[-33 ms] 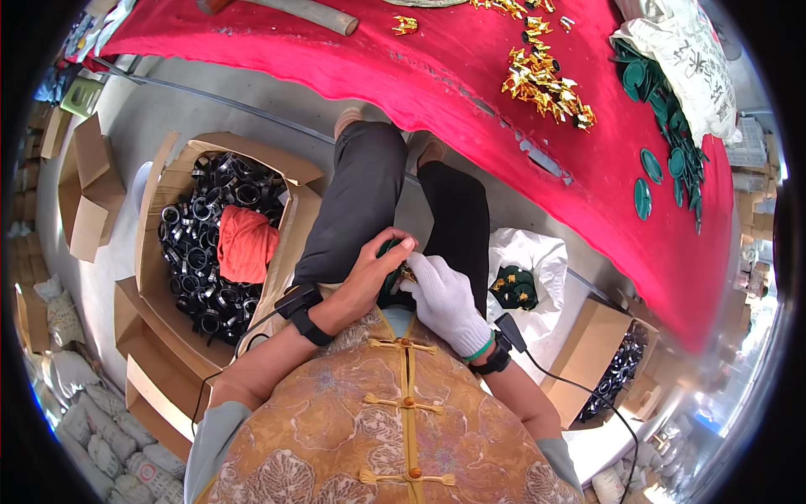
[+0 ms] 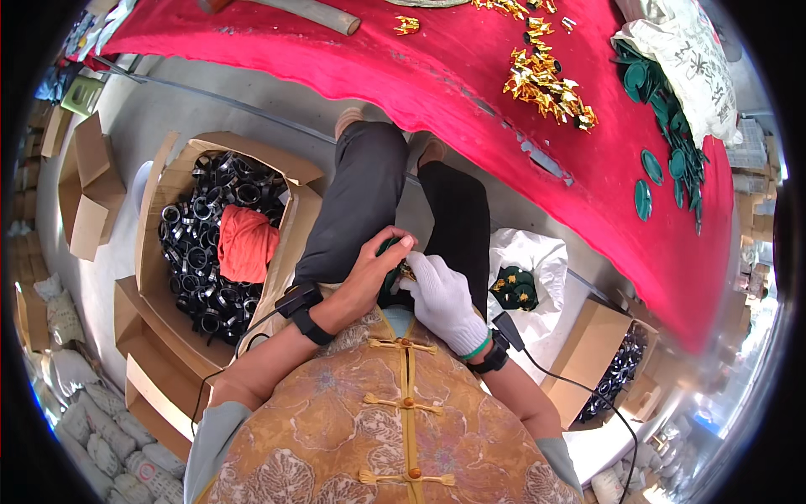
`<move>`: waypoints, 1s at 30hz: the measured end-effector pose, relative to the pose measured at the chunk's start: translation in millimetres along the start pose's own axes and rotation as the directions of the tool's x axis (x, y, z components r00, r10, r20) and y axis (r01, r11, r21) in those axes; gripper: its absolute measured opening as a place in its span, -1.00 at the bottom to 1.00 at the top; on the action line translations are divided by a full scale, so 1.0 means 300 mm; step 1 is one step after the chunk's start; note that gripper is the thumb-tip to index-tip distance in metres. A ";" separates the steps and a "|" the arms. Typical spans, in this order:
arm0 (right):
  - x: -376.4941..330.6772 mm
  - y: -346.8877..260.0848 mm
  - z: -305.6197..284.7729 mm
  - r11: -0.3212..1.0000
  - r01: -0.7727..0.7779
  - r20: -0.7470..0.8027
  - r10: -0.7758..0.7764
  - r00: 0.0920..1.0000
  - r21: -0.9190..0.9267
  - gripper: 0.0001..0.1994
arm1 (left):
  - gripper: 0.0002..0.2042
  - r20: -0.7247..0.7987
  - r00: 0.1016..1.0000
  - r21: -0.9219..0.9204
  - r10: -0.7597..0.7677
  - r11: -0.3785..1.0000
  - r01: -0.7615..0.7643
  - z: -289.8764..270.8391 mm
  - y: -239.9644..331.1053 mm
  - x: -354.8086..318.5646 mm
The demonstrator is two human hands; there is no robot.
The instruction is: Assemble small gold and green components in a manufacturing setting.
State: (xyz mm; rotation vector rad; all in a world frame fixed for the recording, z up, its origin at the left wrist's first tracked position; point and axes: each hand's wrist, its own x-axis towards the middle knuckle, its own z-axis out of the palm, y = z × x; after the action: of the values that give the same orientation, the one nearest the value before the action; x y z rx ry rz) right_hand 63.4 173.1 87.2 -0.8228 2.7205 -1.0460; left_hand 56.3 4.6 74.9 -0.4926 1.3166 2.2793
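My bare left hand (image 2: 369, 270) is closed around a dark green disc (image 2: 389, 247) above my lap, its thumb along the near side. A shiny gold piece (image 2: 408, 271) shows between my two hands, against the green disc. My right hand (image 2: 442, 301), in a white knitted glove, closes its fingers at that gold piece. Fingers hide most of both parts, so how they join cannot be made out. Right of my knee, a white bag (image 2: 546, 260) holds several green discs with gold pieces on them (image 2: 514, 289).
At left, a carton (image 2: 153, 218) holds many black rings (image 2: 201, 260) and a red cloth (image 2: 248, 244). On the red-covered table (image 2: 403, 80) lie a hammer (image 2: 302, 12), gold pieces (image 2: 537, 80) and green discs (image 2: 642, 197). Another carton (image 2: 579, 344) of black parts stands at right.
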 end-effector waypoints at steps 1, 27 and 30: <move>0.005 0.000 0.023 1.000 -0.011 -0.056 0.010 0.998 -0.009 -0.58 | -0.76 -0.001 1.000 0.000 -0.001 1.000 0.001 -0.010 -0.015 0.010; 0.253 0.061 -0.032 0.925 0.101 -0.115 -0.153 0.981 -0.367 -0.58 | -0.78 0.259 0.882 0.372 0.394 0.802 -0.468 -0.062 0.177 0.243; 0.281 0.048 -0.034 0.937 0.134 -0.188 -0.202 0.961 -0.322 -0.69 | -0.80 0.221 0.921 0.272 0.322 0.886 -0.375 -0.066 0.161 0.253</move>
State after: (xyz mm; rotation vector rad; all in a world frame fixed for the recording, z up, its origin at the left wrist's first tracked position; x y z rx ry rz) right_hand -17.4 143.5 92.8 -1.0633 3.1011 -0.7902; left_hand -31.8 -17.9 60.7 0.0563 1.7473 2.2600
